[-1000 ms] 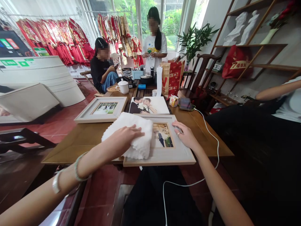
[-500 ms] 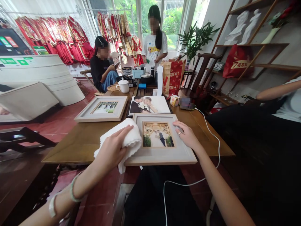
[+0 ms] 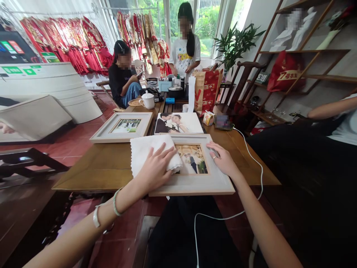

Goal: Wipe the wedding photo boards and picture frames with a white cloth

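Observation:
A wood-edged picture frame (image 3: 195,188) with a wide pale mat and a photo of a couple lies at the table's near edge. My left hand (image 3: 157,165) lies spread on a folded white cloth (image 3: 145,149), pressing it onto the frame's left part and covering the photo's left side. On the frame's right border rests my right hand (image 3: 223,158), fingers stretched out, a ring on one of them. A second, similar framed photo (image 3: 122,126) lies to the left, beyond the cloth. Directly behind the near frame is an unframed couple print (image 3: 180,123).
The wooden table (image 3: 92,167) also bears a white lidded cup (image 3: 147,100), a paper bag (image 3: 208,89) and a phone (image 3: 223,122). Its white cable (image 3: 259,163) hangs over the right edge. One person (image 3: 122,78) sits, another (image 3: 184,52) stands behind the table; a third person's arm shows right.
My left hand and the cloth have slid right and farther onto the frame, now over part of the photo. The left fingers have spread. My right hand stays on the border.

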The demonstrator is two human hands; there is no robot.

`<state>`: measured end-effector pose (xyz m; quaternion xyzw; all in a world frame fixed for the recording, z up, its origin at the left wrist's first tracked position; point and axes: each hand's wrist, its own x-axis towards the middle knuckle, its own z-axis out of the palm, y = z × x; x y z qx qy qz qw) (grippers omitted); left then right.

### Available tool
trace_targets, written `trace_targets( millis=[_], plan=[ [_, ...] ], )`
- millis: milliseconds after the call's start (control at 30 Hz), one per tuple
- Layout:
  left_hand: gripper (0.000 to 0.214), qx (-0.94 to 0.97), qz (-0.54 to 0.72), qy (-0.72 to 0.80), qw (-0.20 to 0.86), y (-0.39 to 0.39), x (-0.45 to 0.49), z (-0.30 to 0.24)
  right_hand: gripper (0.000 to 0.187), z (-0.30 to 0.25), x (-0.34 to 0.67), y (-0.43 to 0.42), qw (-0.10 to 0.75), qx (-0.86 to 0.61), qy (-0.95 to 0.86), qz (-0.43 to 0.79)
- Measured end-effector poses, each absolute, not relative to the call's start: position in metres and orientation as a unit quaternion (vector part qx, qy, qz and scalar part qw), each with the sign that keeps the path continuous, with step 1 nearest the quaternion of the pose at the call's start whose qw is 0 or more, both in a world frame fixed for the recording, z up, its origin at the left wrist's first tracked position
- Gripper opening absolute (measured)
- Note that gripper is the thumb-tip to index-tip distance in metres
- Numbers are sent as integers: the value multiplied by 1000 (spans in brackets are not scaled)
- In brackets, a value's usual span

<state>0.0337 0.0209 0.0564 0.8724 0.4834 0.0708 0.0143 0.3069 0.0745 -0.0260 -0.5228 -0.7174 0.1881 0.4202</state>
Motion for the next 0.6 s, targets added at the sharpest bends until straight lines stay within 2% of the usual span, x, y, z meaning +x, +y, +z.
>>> trace_targets(
  millis=[167, 300, 500, 600],
  plan=[
    [73, 899, 12, 433, 65, -21, 23, 68, 34, -26, 306, 73, 422, -519, -715, 204],
    [82, 920, 28, 386, 57, -48, 13, 60, 34, -27, 306, 74, 432, -518, -710, 202],
    [87, 919, 30, 392, 8, -43, 8, 47, 35, -24, 306, 74, 428, -522, -710, 200],
    [88, 926, 9, 375, 32, -27, 6, 57, 36, -24, 305, 74, 418, -527, -713, 197]
  ],
)
